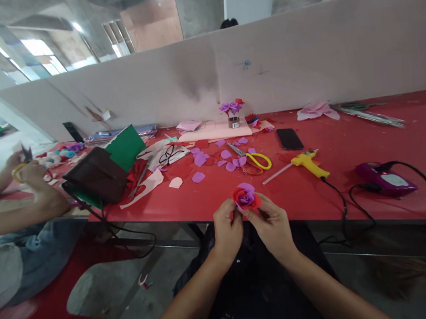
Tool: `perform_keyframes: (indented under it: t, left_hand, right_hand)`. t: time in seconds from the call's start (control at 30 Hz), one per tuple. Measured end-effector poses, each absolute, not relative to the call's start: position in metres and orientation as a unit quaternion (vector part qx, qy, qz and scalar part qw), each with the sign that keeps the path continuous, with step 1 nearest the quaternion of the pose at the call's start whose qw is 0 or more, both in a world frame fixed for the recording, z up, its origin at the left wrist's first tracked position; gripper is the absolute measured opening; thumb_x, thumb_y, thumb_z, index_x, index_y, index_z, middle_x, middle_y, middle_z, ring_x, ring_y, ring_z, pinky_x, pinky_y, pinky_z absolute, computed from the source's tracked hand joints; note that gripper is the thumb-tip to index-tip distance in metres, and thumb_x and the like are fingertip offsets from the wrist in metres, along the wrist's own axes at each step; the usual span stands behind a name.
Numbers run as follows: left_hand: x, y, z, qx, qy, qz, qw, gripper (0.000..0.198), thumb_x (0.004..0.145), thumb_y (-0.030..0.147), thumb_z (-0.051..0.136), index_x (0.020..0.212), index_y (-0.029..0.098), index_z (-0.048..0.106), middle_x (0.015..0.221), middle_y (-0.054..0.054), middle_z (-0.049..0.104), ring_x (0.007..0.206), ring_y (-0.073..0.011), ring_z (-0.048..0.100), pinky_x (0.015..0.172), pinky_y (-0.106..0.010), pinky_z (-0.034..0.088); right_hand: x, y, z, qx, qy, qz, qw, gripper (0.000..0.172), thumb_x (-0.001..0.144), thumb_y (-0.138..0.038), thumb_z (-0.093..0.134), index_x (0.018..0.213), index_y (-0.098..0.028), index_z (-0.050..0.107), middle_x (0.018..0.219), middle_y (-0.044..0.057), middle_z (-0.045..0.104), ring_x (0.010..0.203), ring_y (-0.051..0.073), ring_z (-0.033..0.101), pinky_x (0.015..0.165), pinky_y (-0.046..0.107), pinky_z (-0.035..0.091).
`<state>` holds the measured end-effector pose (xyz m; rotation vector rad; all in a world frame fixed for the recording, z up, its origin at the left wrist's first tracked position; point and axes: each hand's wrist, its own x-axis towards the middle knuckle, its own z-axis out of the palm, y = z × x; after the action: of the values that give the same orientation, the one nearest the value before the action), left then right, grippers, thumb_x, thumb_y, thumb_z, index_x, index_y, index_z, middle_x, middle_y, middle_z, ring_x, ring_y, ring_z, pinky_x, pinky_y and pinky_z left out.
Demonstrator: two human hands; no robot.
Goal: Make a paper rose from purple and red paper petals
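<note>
A small flower (246,196) with purple inner petals and red outer ones is held upright over the front edge of the red table (156,201). My left hand (228,229) pinches it from the left, and my right hand (274,226) grips its right side. The flower's base is hidden behind my fingers. Beyond it lie loose purple petals (198,177), a pale pink petal (175,182) and yellow-handled scissors (261,160). To the right rests a yellow glue gun (310,163) with a clear stick in its back.
A phone (289,138) lies behind the glue gun; a purple power box (386,179) with black cables sits at right. Finished flowers (232,109) stand near the partition. On the left are a dark brown case (96,174) and a person's hands (31,171) with scissors.
</note>
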<state>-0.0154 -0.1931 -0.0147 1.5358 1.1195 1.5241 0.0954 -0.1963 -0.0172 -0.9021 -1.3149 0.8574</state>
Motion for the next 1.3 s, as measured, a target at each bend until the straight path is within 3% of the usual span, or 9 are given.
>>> perform_keyframes:
  t: [0.57, 1.07, 1.3]
  left_hand:
    - [-0.0085, -0.197, -0.0194, 0.587, 0.388, 0.595, 0.389, 0.017, 0.082, 0.016, 0.051, 0.071, 0.016, 0.064, 0.067, 0.0, 0.061, 0.065, -0.0131, 0.052, 0.067, -0.024, 0.046]
    - [-0.011, -0.1946, -0.0201, 0.594, 0.392, 0.599, 0.367, 0.017, 0.083, 0.019, 0.053, 0.069, 0.016, 0.062, 0.066, 0.0, 0.059, 0.063, -0.0129, 0.05, 0.064, -0.024, 0.045]
    - [-0.0122, -0.1944, -0.0205, 0.598, 0.406, 0.58, 0.375, 0.019, 0.084, 0.019, 0.051, 0.075, 0.016, 0.067, 0.072, -0.002, 0.065, 0.069, -0.0151, 0.056, 0.07, -0.026, 0.048]
  right_hand:
    - [0.099, -0.2019, -0.0233, -0.396, -0.577, 0.293, 0.651, 0.017, 0.082, -0.018, 0.069, 0.094, -0.028, 0.075, 0.101, 0.004, 0.072, 0.095, 0.019, 0.067, 0.086, 0.033, 0.055]
    - [0.1011, -0.1979, -0.0219, -0.37, -0.565, 0.337, 0.656, 0.018, 0.078, -0.013, 0.072, 0.087, -0.028, 0.077, 0.097, 0.002, 0.072, 0.089, 0.017, 0.068, 0.081, 0.03, 0.055]
    - [0.1034, -0.1969, -0.0206, -0.381, -0.55, 0.36, 0.65, 0.012, 0.078, -0.02, 0.074, 0.087, -0.027, 0.076, 0.095, 0.003, 0.073, 0.088, 0.019, 0.068, 0.082, 0.033, 0.055]
